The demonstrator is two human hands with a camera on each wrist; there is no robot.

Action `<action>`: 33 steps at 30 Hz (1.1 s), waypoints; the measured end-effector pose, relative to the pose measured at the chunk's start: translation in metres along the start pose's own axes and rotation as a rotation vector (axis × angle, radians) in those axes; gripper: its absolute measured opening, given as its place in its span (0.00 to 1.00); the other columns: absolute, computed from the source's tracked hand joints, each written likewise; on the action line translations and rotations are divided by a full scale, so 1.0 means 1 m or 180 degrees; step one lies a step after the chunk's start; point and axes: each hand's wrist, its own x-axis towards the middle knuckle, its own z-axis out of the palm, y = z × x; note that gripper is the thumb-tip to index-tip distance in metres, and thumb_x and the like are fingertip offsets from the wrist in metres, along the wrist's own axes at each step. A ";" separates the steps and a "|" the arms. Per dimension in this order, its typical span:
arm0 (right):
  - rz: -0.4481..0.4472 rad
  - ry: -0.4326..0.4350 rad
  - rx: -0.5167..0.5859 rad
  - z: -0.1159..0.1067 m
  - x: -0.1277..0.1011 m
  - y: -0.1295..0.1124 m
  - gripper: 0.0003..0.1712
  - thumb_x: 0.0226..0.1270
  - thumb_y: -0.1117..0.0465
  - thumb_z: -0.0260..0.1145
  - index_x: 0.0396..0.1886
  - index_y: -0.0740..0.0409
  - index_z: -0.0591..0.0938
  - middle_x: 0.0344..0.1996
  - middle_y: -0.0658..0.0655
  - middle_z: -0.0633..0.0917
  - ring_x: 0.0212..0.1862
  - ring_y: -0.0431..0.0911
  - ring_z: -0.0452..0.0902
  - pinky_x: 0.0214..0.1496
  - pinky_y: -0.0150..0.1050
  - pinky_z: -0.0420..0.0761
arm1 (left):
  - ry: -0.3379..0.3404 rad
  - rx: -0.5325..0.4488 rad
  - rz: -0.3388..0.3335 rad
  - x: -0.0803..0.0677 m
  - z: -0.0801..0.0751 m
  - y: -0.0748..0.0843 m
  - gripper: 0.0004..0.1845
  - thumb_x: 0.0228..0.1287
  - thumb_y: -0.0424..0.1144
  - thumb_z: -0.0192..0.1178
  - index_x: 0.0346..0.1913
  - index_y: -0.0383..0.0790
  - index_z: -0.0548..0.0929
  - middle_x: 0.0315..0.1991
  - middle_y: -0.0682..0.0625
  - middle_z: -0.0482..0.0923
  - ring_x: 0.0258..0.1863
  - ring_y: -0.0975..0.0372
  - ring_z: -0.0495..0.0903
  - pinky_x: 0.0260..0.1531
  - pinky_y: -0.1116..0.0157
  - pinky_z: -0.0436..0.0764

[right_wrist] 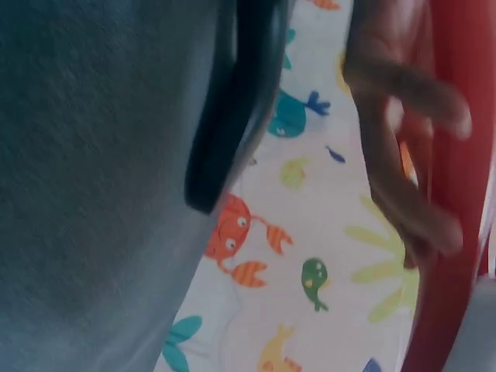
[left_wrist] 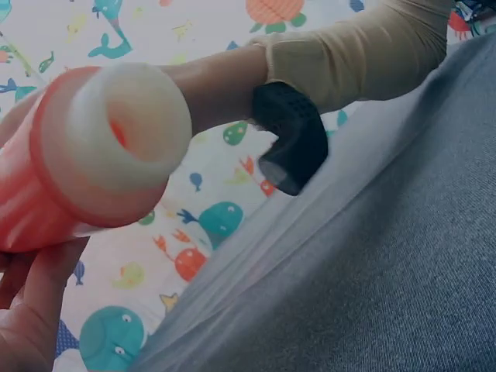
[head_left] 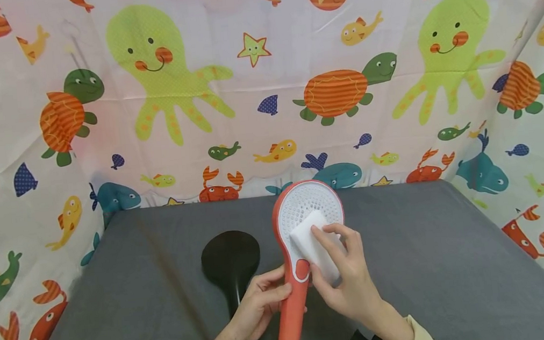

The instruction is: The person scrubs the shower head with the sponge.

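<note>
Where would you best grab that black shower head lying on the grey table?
Probably by its narrow handle, coming from above on the near side. The black shower head lies flat with its broad round face away from the person; the slim stem suits curled fingers better, though the left hand partly covers it.

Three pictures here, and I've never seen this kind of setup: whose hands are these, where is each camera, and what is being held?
No machine here: a person works with bare hands and wears three cameras. The big picture comes from the head, looking down at a grey table walled by a sea-animal curtain. The left hand grips the handle of a red and white shower head. The right hand presses a white sponge on its face. A black shower head lies on the table beside them. The other two pictures come from the wrists: the left one shows the red handle's end close up, the right one is blurred.
</note>
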 end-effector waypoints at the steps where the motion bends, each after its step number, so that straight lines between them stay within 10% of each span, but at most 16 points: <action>1: -0.0062 -0.0037 0.0026 0.000 -0.001 -0.003 0.27 0.65 0.52 0.55 0.57 0.66 0.75 0.51 0.69 0.69 0.51 0.58 0.62 0.44 0.41 0.66 | 0.0008 -0.0045 0.0041 0.001 0.000 0.001 0.21 0.67 0.28 0.47 0.63 0.30 0.68 0.50 0.41 0.77 0.37 0.56 0.82 0.40 0.57 0.81; 16: -0.1735 -0.0666 0.0385 -0.012 -0.015 -0.027 0.17 0.70 0.55 0.50 0.43 0.59 0.81 0.39 0.63 0.74 0.43 0.53 0.69 0.44 0.38 0.73 | 0.0166 -0.0428 0.0371 0.005 -0.002 0.014 0.22 0.67 0.24 0.44 0.60 0.40 0.75 0.50 0.46 0.78 0.48 0.59 0.79 0.47 0.62 0.78; 28: -0.0696 -0.0227 0.0138 0.000 0.005 -0.021 0.23 0.65 0.56 0.51 0.52 0.66 0.78 0.47 0.69 0.71 0.49 0.55 0.65 0.43 0.46 0.70 | 0.0037 -0.0319 0.0316 0.001 0.001 0.002 0.21 0.66 0.23 0.44 0.57 0.39 0.77 0.49 0.47 0.77 0.44 0.62 0.78 0.43 0.65 0.79; 33: -0.0937 -0.0369 0.0326 -0.001 -0.004 -0.025 0.22 0.63 0.58 0.50 0.50 0.67 0.78 0.46 0.68 0.71 0.48 0.55 0.65 0.47 0.43 0.69 | 0.0085 -0.0308 0.0377 -0.001 0.000 0.005 0.21 0.67 0.24 0.42 0.59 0.38 0.75 0.51 0.47 0.77 0.44 0.62 0.77 0.44 0.66 0.77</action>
